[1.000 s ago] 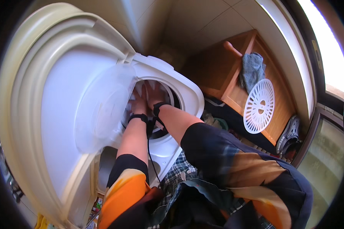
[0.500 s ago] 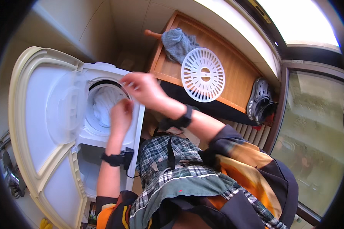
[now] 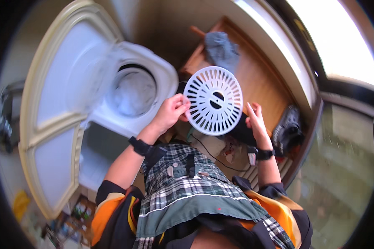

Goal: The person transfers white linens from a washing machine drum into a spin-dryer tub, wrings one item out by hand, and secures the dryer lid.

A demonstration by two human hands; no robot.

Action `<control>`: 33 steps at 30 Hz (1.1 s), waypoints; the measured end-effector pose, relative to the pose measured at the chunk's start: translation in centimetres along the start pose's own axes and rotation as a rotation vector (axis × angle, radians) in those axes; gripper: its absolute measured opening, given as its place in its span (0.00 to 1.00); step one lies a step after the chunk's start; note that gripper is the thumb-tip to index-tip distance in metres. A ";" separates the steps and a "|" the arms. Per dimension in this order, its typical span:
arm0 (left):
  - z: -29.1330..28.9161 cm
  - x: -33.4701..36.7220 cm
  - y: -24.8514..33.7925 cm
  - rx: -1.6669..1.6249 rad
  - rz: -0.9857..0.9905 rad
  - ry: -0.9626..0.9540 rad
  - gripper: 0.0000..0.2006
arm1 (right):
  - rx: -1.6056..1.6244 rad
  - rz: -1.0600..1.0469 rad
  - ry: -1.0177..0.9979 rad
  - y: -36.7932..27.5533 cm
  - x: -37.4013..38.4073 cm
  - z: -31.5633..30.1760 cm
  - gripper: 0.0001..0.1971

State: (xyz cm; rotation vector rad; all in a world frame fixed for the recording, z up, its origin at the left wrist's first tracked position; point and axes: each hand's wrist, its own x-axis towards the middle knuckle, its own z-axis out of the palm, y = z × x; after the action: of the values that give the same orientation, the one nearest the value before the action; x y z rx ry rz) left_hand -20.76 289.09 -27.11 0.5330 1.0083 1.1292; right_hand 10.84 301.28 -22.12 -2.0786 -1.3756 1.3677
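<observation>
A round white plastic slotted disc [image 3: 194, 108] with an oval hole at its middle is held up in front of me. My left hand [image 3: 169, 113] pinches its left rim between thumb and fingers. Close by the right rim is my right hand [image 3: 256, 121], slightly apart from it, with some fingers stretched and others bent. To the left, the twin-tub washing machine [image 3: 167, 74] stands with its lid [image 3: 50, 79] raised. White cloth [image 3: 134, 93] lies inside its round spin tub; blur hides the cloth's details.
Beyond the disc is a wooden cabinet top [image 3: 264, 79] with a grey cloth [image 3: 221, 49] on it. Dark clogs [image 3: 287, 130] sit at its right end. A framed glass door [image 3: 332, 162] bounds the right side. A cable [image 3: 220, 161] runs below the disc.
Both hands have left the spin tub and moved right. My left hand has taken hold of the disc and raised it off the cabinet top. The view has turned to the right.
</observation>
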 end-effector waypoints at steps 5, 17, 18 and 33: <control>-8.4 -10.9 0.9 -0.074 -0.178 0.193 0.04 | 0.038 -0.143 -0.560 -4.8 -4.1 6.3 0.19; -15.4 -16.1 0.5 -0.033 -0.302 0.545 0.08 | -0.211 -0.013 -1.015 -7.4 -1.7 22.8 0.12; -15.7 -15.4 0.6 -0.036 -0.302 0.547 0.08 | -0.310 -0.089 -0.969 -7.3 -1.1 24.0 0.12; -23.0 -1.0 -3.8 1.438 -0.329 0.805 0.10 | -0.931 -0.748 -0.447 -5.6 0.6 39.9 0.09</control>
State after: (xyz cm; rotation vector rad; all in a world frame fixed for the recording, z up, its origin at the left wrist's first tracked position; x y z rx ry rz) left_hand -39.00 283.92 -40.68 0.9824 2.5018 0.0930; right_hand -25.32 294.97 -38.71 -1.2989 -2.9979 0.9373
